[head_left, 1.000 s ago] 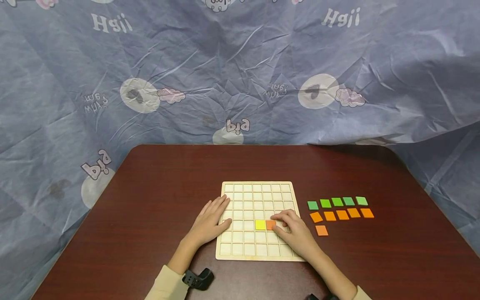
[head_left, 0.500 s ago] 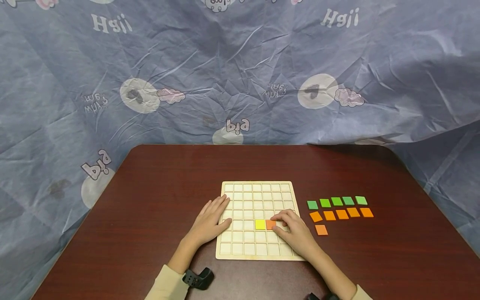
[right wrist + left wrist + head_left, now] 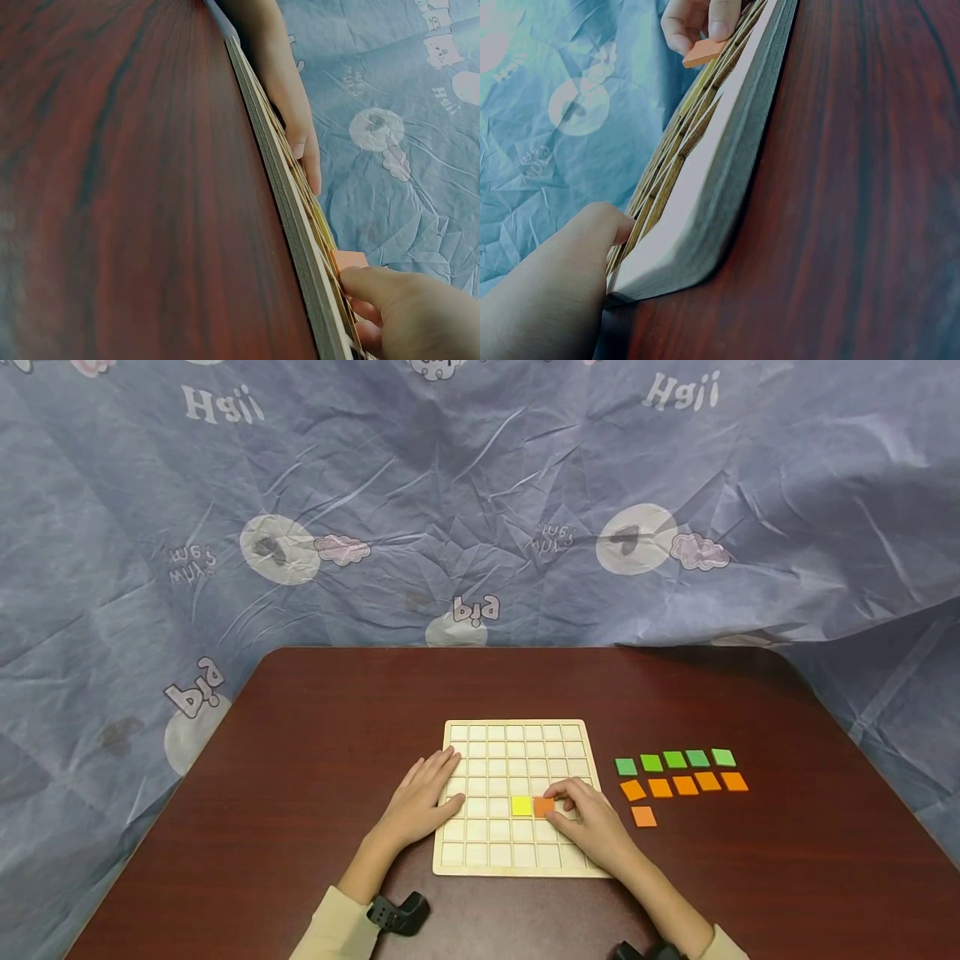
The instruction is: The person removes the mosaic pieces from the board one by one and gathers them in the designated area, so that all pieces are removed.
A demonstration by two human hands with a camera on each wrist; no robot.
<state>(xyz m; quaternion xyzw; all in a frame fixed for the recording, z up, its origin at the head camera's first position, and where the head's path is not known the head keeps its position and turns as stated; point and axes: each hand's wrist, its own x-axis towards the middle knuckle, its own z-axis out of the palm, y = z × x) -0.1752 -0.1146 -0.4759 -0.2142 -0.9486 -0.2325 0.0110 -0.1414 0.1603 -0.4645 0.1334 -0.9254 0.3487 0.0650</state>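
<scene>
A pale wooden grid board (image 3: 498, 831) lies on the table. My left hand (image 3: 420, 802) rests flat on its left edge, fingers spread and thumb over the border cells. Near the middle of the board my right hand (image 3: 588, 822) pinches an orange square tile (image 3: 543, 807) between thumb and fingers. In the left wrist view this orange tile (image 3: 703, 52) stands tilted above the grid, one side raised. A yellow tile (image 3: 521, 806) sits in the cell just left of it. In the right wrist view, my thumb covers part of the orange tile (image 3: 349, 259).
Right of the board, a row of several green tiles (image 3: 674, 760) lies above a row of several orange tiles (image 3: 684, 786). One more orange tile (image 3: 643, 817) lies below them. A printed cloth (image 3: 420, 527) hangs behind the dark red table (image 3: 337, 718).
My right fingers and the pinched orange tile have shifted very slightly to the right. My left hand, the yellow tile and the rows of tiles keep their places.
</scene>
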